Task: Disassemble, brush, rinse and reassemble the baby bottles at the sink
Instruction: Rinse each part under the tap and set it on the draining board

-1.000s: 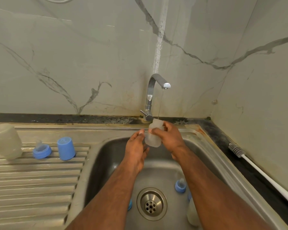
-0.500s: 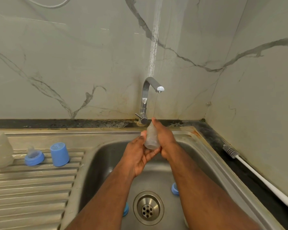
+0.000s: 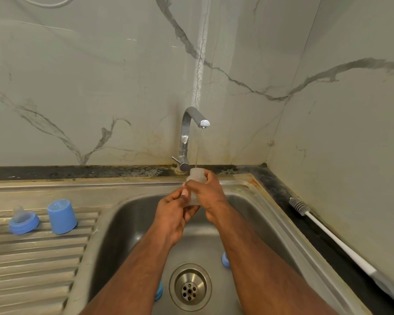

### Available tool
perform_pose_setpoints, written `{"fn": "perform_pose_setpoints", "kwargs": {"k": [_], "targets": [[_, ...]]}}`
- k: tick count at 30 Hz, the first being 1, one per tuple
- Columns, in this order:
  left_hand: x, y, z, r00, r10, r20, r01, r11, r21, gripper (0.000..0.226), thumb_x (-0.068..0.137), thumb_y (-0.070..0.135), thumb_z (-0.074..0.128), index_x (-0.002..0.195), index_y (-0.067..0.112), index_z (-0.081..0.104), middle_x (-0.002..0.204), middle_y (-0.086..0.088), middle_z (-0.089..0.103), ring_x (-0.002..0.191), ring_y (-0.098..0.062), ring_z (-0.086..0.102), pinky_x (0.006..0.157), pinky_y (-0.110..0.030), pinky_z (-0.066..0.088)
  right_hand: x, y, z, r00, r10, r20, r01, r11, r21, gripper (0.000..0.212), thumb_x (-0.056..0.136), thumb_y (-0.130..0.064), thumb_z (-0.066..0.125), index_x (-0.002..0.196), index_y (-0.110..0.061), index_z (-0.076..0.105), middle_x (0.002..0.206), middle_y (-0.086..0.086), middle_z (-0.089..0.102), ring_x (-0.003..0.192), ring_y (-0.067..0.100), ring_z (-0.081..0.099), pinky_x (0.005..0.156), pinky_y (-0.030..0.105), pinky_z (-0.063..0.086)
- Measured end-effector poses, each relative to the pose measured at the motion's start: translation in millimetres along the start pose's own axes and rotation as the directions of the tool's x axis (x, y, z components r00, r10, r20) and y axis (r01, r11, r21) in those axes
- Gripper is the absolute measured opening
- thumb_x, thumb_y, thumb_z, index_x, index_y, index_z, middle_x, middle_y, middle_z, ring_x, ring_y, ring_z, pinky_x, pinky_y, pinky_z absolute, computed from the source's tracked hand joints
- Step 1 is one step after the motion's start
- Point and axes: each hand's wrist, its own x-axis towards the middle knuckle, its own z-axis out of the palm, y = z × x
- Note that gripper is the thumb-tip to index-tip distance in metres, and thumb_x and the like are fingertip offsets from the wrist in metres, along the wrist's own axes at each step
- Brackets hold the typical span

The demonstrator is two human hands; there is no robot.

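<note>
Frosted translucent bottle. Blue cap, blue collar ring with clear teat. Steel-grey ribbed sink. Wall pale, grey-veined marble. Brush: white handle, grey bristles.

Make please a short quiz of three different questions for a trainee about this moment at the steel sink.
1. True or false: the thin water stream from the chrome tap falls into the open mouth of the small translucent plastic bottle.
2. Which hand grips the bottle around its body? A) left hand B) right hand
3. Fill in: the white long-handled bottle brush lies on the dark ______ to the right of the sink basin.

Key:
1. True.
2. B; the left hand holds it at the lower part.
3. Counter.
</note>
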Motion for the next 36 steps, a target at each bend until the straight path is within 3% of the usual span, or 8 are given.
{"fn": "perform_pose_setpoints", "kwargs": {"k": [5,9,12,15,22,25,28,36], "targets": [[3.7,1.1,-2.4,0.988,0.079,-0.130,-0.072,0.996,0.056,0.019,0.096,0.005,0.063,0.111,0.002,0.074,0.104,-0.015,0.077,0.098,-0.028,0.075,0.084,-0.039,0.063,-4.3,0.1,2.9,1.000,0.012,-0.021,-0.014,0.994,-0.108,0.064,0.086,-0.035,0.074,0.136,-0.027,0.035,0.110,-0.001,0.060,0.096,0.015,0.060,0.078,0.031,0.054],[2.8,1.7,1.8,0.975,0.115,-0.188,-0.104,0.992,0.067,0.017,0.095,0.001,0.064,0.109,0.001,0.074,0.102,-0.016,0.077,0.097,-0.028,0.075,0.086,-0.039,0.061,-7.2,-7.1,-5.1,0.993,-0.114,-0.041,0.094,0.940,-0.329,0.067,0.080,-0.046,0.079,0.133,-0.024,0.044,0.118,-0.004,0.059,0.103,0.015,0.058,0.085,0.032,0.054],[4.3,2.8,0.7,0.962,0.145,-0.230,-0.125,0.987,0.099,0.025,0.098,0.002,0.061,0.119,0.011,0.071,0.107,-0.010,0.075,0.100,-0.023,0.072,0.088,-0.041,0.061,-12.6,-2.3,-5.6,0.966,-0.252,-0.051,0.213,0.896,-0.391,0.064,0.075,-0.039,0.084,0.129,-0.028,0.051,0.112,-0.012,0.056,0.099,0.009,0.055,0.078,0.021,0.047],[6.4,2.5,-5.4,0.942,0.136,-0.306,-0.090,0.983,0.161,0.025,0.104,0.017,0.058,0.124,0.026,0.067,0.113,-0.006,0.071,0.103,-0.024,0.069,0.088,-0.046,0.060,-16.0,2.8,-3.5,0.981,-0.192,-0.002,0.168,0.865,-0.473,0.067,0.074,-0.034,0.086,0.131,-0.027,0.052,0.116,-0.008,0.060,0.101,0.012,0.058,0.088,0.032,0.054],[6.2,2.3,-5.5,0.962,0.033,-0.270,-0.001,0.993,0.119,0.024,0.105,0.029,0.055,0.122,0.020,0.069,0.105,-0.003,0.073,0.100,-0.019,0.066,0.085,-0.043,0.056,-16.0,0.4,-2.5,0.977,-0.206,0.063,0.205,0.799,-0.565,0.055,0.077,-0.035,0.084,0.123,-0.025,0.056,0.110,-0.008,0.062,0.101,0.012,0.059,0.080,0.027,0.049],[10.4,3.8,-6.7,0.956,0.005,-0.294,0.030,0.993,0.113,0.029,0.106,0.033,0.052,0.128,0.021,0.066,0.122,-0.001,0.067,0.116,-0.021,0.060,0.091,-0.043,0.051,-15.6,-6.5,1.0,0.951,-0.309,-0.015,0.265,0.838,-0.477,0.054,0.077,-0.034,0.083,0.122,-0.027,0.054,0.105,-0.012,0.057,0.097,0.008,0.056,0.078,0.024,0.045],[7.5,3.4,-6.5,0.956,0.003,-0.294,0.032,0.993,0.115,0.029,0.106,0.035,0.053,0.126,0.021,0.067,0.123,-0.002,0.068,0.114,-0.020,0.062,0.083,-0.036,0.049,-16.0,-1.8,-0.6,0.966,-0.235,0.106,0.250,0.752,-0.610,0.046,0.078,-0.032,0.082,0.116,-0.028,0.056,0.099,-0.013,0.056,0.097,0.011,0.059,0.082,0.028,0.050],[8.4,3.2,-7.7,0.961,0.011,-0.277,0.024,0.992,0.120,0.032,0.106,0.036,0.051,0.130,0.020,0.065,0.126,-0.004,0.067,0.119,-0.022,0.060,0.106,-0.045,0.047,-16.9,2.1,-5.6,0.955,-0.287,0.076,0.278,0.772,-0.572,0.048,0.077,-0.032,0.083,0.116,-0.028,0.054,0.099,-0.014,0.054,0.093,0.008,0.056,0.076,0.022,0.045]]}}
